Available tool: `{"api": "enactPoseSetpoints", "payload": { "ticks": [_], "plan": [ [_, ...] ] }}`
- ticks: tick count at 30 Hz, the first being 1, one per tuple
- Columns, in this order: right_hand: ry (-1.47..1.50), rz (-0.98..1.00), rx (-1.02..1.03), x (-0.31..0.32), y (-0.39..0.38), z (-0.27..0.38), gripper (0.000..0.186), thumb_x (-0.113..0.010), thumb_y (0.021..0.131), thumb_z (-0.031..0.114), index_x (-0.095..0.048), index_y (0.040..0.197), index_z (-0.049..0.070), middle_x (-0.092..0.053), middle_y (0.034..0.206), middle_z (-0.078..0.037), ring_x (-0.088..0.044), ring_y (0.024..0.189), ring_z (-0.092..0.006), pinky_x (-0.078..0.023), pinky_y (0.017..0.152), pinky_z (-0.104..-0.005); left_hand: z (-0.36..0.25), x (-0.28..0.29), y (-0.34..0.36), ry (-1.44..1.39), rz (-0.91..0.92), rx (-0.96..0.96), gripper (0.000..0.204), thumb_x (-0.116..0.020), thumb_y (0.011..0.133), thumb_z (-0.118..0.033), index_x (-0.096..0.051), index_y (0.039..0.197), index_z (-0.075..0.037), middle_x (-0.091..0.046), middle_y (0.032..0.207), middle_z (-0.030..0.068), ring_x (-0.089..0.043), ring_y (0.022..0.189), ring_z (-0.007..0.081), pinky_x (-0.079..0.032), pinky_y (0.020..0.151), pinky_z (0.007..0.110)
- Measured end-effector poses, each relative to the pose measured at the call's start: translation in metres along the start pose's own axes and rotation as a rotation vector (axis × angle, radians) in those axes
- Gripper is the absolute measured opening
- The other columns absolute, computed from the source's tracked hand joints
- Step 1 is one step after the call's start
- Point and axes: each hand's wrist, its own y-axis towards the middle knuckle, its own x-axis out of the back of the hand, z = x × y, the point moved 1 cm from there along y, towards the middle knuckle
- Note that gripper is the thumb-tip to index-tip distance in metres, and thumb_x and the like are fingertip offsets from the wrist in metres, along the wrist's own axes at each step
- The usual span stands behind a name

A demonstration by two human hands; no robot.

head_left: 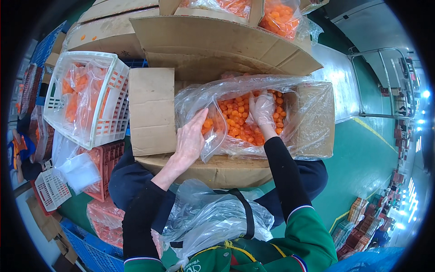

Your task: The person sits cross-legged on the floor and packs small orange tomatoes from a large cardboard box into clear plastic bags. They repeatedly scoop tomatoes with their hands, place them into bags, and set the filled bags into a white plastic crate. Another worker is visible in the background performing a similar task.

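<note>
An open cardboard box (152, 111) stands before me, lined with a clear plastic liner (276, 84). Inside lie many small round orange pieces (235, 118); I cannot tell what they are. My left hand (190, 138) is bare, its fingers closed along the edge of a clear plastic bag (216, 140) at the box's left side. Some orange pieces show through that bag. My right hand (263, 110), in a thin translucent glove, rests among the loose pieces with its fingers apart. Its fingertips are partly hidden by them.
A white plastic crate (93, 122) with bagged orange pieces stands at the left, above a red crate (111, 167). More cardboard boxes (108, 27) and a filled bag (281, 19) are behind. Clear plastic (195, 213) lies on my lap. A metal cart (385, 81) stands right.
</note>
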Motion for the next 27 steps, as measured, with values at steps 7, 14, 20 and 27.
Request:
{"api": "enactPoseSetpoints", "payload": {
  "ticks": [7,14,20,27],
  "plan": [
    [0.03,0.219,-0.007,-0.011,-0.015,-0.005,0.02,-0.057,0.095,0.013,-0.057,0.113,0.004,-0.063,0.102,-0.018,-0.067,0.079,-0.0335,-0.056,0.07,-0.0463,0.006,0.004,-0.005,0.037,-0.017,-0.009,0.058,-0.055,0.08,0.01,-0.055,0.136,0.0,-0.058,0.135,0.0206,-0.061,0.116,0.0382,-0.052,0.097,0.045],
    [1.858,0.464,-0.846,0.028,-0.01,-0.038,0.023,-0.06,0.1,0.023,-0.055,0.115,0.006,-0.063,0.101,-0.011,-0.06,0.07,-0.019,-0.055,0.059,-0.0295,0.004,0.002,-0.003,0.033,-0.008,-0.016,0.056,-0.056,0.08,0.01,-0.055,0.135,0.0,-0.059,0.134,0.0203,-0.062,0.115,0.0387,-0.052,0.097,0.045],
    [2.563,0.491,-0.892,0.076,-0.046,0.013,0.038,-0.056,0.101,0.038,-0.056,0.117,0.003,-0.06,0.114,-0.017,-0.059,0.107,-0.0323,-0.054,0.091,-0.048,-0.001,-0.002,-0.002,0.038,0.019,-0.012,0.054,-0.058,0.082,0.007,-0.055,0.135,0.0,-0.058,0.135,0.0198,-0.062,0.115,0.0385,-0.052,0.097,0.045],
    [2.635,0.63,-0.821,0.108,-0.067,0.084,0.042,-0.052,0.102,0.041,-0.058,0.117,0.002,-0.06,0.115,-0.017,-0.058,0.108,-0.0336,-0.051,0.095,-0.0484,0.001,-0.002,-0.002,0.043,0.026,-0.006,0.052,-0.058,0.084,0.005,-0.055,0.136,0.0,-0.057,0.137,0.0196,-0.062,0.116,0.0384,-0.052,0.097,0.044]
  ]
}}
